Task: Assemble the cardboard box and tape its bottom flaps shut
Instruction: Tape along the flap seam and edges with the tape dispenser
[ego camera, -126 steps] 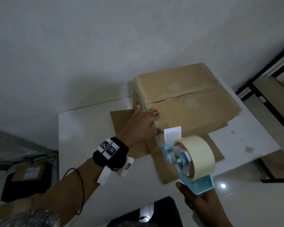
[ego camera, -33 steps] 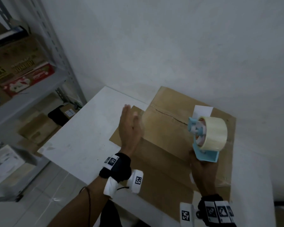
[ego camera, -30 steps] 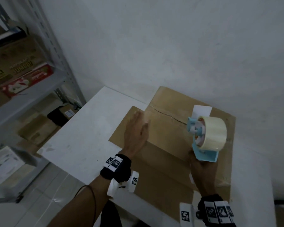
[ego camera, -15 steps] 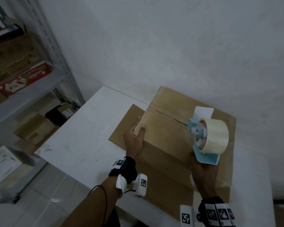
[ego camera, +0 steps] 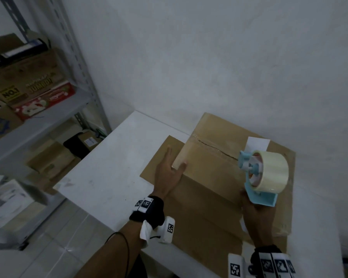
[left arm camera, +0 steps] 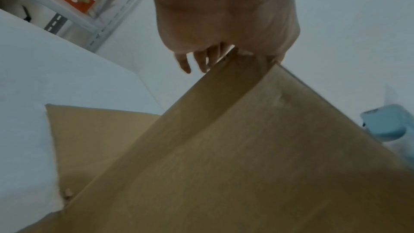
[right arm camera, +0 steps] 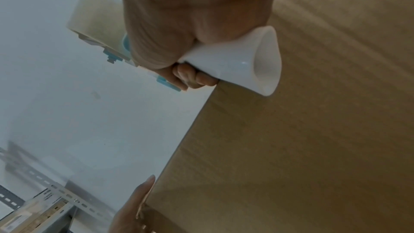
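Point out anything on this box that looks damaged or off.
The centre seam on top of the cardboard box shows a dark, jagged gap: the flaps do not meet cleanly and its edge looks torn. No fresh tape crosses it; the tape dispenser is poised above in the right hand.

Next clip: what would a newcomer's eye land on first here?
Probably the light-blue tape dispenser with its pale tape roll, gripped in the right hand above the brown cardboard box on the white table. Next, the left hand at the box's near-left corner, thumb on top.
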